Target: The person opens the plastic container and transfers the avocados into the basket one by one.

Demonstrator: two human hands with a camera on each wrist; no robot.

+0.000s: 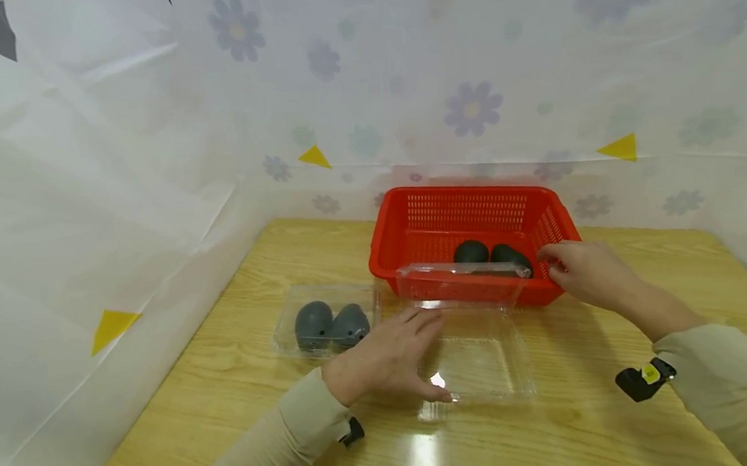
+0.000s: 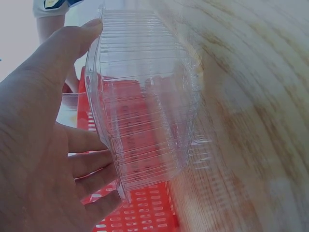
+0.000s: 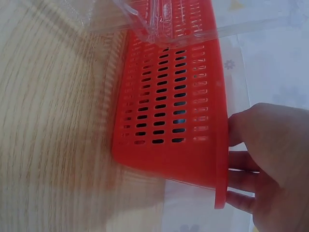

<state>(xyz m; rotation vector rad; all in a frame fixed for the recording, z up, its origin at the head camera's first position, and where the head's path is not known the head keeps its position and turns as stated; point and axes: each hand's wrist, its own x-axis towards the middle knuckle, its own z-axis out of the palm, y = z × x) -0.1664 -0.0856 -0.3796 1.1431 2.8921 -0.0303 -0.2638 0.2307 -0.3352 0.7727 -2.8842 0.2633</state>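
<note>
In the head view an opened clear plastic clamshell box (image 1: 468, 362) stands on the table, its raised lid (image 1: 459, 285) leaning over the front of a red basket (image 1: 385, 254). My left hand (image 1: 393, 355) spans the box's left side, thumb and fingers touching the rim; the left wrist view shows the fingers fairly straight along it. Over the basket's right rim reaches my right hand (image 1: 587, 270), fingers loosely bent, with nothing seen between them. Dark avocados (image 1: 471, 251) lie in the basket to its left. In the right wrist view the fingertips are partly hidden behind the rim.
Left of my left hand, a second clear box (image 1: 285, 319) holds two dark avocados (image 1: 313, 324). Behind the basket hangs a pale flowered sheet (image 1: 355, 86), also rising along the left. Wood-grained table (image 1: 564, 443) shows in front and at right.
</note>
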